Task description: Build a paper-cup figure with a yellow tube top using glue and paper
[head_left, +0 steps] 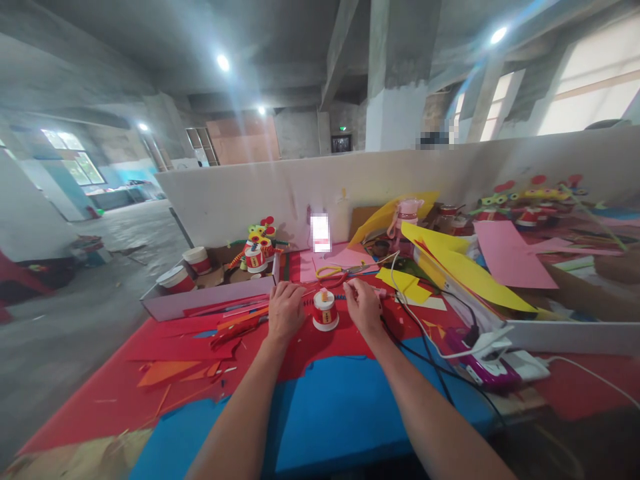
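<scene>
A small red-and-white paper cup (326, 319) stands upside down on the red sheet, with a gold label on its front and a small yellowish piece on top. Thin dark coiled strips stick out from both its sides. On the left, my left hand (287, 311) is closed with its fingertips at the outer end of one coiled strip (309, 303). My right hand (364, 308) pinches at the end of the other coiled strip (341, 298). The fingers partly hide both strip ends. Behind the cup lie yellow-handled scissors (330, 271).
Left, a white tray (210, 300) holds paper cups and a finished cup figure (256, 250). Orange and red paper scraps (170, 373) lie in front of it. At right are yellow sheets (465, 270), cables and a purple power strip (480, 360). A white partition (240, 193) stands behind.
</scene>
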